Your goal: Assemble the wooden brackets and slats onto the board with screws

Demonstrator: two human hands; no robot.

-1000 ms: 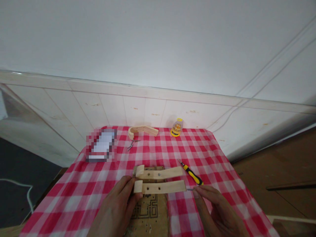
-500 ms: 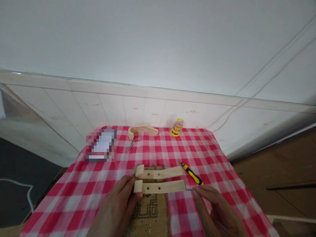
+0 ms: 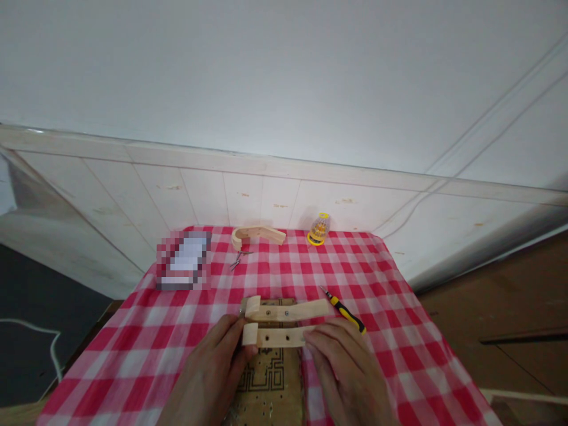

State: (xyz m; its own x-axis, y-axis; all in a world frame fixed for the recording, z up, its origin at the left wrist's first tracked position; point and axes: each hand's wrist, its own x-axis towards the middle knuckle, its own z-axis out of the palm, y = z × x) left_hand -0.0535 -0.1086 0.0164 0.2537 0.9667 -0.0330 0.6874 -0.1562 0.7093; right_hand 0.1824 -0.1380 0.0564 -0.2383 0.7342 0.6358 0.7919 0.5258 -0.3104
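Crosswise, long axis left-right, the front wooden piece [image 3: 276, 338] spans the patterned board [image 3: 261, 397], hook [image 3: 249, 334] leftward, tail past its right edge. Left hand [image 3: 212, 362] pinches the hook; right hand [image 3: 345, 362] bunches at the tail, grip unclear.

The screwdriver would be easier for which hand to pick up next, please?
Probably the right hand, close beside the screwdriver; the left hand is farther away, holding the front wooden piece.
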